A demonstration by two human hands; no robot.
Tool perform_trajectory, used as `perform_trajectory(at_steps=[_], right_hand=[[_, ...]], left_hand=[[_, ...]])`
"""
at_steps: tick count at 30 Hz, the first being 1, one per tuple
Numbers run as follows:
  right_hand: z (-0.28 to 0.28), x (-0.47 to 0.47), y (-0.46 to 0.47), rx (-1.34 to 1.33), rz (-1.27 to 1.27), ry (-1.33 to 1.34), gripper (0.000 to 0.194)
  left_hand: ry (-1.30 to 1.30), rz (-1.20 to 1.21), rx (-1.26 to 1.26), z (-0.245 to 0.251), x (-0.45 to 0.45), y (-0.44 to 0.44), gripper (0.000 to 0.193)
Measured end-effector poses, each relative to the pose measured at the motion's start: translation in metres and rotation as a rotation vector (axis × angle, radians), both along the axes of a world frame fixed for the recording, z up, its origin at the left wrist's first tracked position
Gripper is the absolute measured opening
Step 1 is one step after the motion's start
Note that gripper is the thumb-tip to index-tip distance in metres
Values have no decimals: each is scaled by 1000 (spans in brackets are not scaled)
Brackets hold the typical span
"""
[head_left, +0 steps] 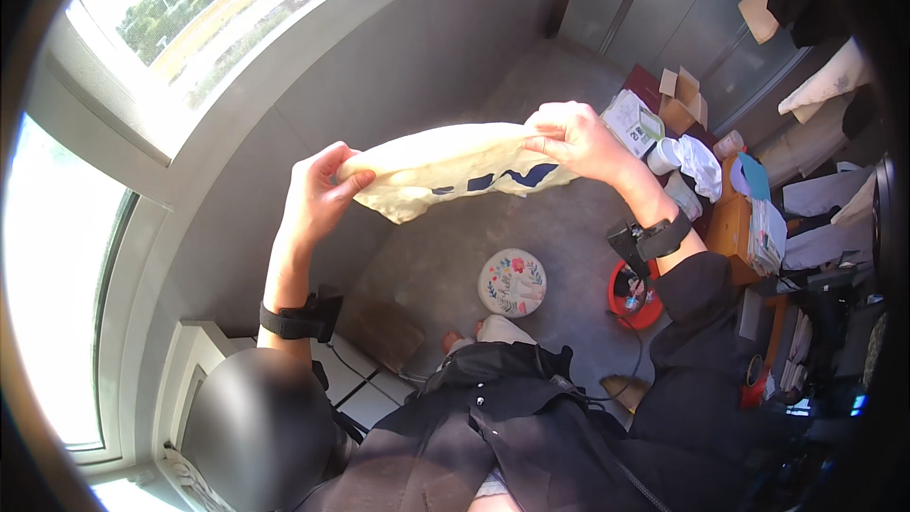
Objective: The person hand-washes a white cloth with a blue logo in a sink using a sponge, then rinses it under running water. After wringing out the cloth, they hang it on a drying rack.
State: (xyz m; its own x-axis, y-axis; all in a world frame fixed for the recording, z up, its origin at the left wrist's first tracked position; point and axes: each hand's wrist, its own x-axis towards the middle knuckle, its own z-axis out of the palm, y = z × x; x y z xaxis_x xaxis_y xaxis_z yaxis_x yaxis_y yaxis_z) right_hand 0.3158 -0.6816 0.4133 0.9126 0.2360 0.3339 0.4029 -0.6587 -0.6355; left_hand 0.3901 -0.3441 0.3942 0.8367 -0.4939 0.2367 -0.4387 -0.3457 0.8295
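A pale yellow cloth [455, 156] with dark blue printed shapes is stretched between my two hands, out in front of my body. My left hand [320, 188] pinches its left end, thumb on the near side. At the other end, my right hand [572, 139] grips the upper edge between thumb and fingers. The cloth sags in folds, with its lower edge hanging loose above the floor. Each forearm wears a black strap with a small device and a cable.
Below the cloth stands a round stool [512, 283] with a floral top. A red bin [635, 295] sits right of it. Papers, an open cardboard box [682, 99] and an orange wooden cabinet [731, 227] line the right side. Clothes hang at upper right; windows [64, 284] flank the left.
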Motion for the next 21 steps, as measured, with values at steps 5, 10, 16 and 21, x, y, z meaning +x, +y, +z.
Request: perform_trajectory(at_steps=[5,10,16,21], right_hand=[[26,36,3,-88,15,-99,23],[26,67,-5,-40,25,-60,22],[17,88,-23,-51,87,-150,16],[12,96,-22,-183,71,-243,15]], left_hand=[[-13,71,-148,3,36,-7,21],[-62,93,-151,3,70,-15,20],[-99,103,-47,9,88,-32,17],[-369,93,212,30,85,-73,38]])
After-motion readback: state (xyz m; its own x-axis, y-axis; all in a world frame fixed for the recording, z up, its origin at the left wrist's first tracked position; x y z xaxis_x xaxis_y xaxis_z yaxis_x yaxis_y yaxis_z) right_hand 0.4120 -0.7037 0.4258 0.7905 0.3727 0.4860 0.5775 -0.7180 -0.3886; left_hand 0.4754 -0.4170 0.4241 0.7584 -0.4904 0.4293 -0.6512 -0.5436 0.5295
